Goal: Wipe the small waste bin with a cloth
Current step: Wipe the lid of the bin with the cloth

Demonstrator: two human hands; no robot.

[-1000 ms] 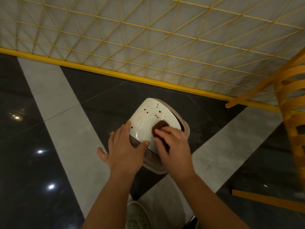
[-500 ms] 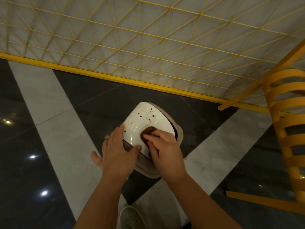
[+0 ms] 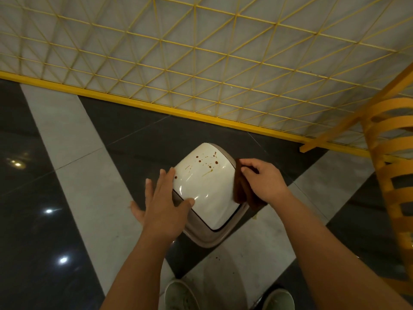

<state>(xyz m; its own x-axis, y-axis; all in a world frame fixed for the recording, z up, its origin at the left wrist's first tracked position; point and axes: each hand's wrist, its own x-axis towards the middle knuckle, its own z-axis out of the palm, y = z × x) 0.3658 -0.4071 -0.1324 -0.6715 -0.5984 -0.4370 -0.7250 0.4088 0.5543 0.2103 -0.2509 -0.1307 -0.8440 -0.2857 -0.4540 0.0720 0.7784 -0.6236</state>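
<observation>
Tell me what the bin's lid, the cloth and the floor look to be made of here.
Bin lid: likely glossy cream plastic; bright highlights, smooth moulded curve, brown spots on top. Cloth, held in the right hand: dark brown, matte, limp folds; probably woven or microfibre fabric. Floor: polished dark and pale grey tile or stone; it mirrors lights and shows joints.

We seem to be in a public or commercial interior, polished dark floor (image 3: 44, 253) with pale grey tile bands (image 3: 73, 166) reflecting ceiling lights, a yellow wire-grid panel (image 3: 201, 59) along the wall, a yellow slatted chair (image 3: 393, 175) at right
</observation>
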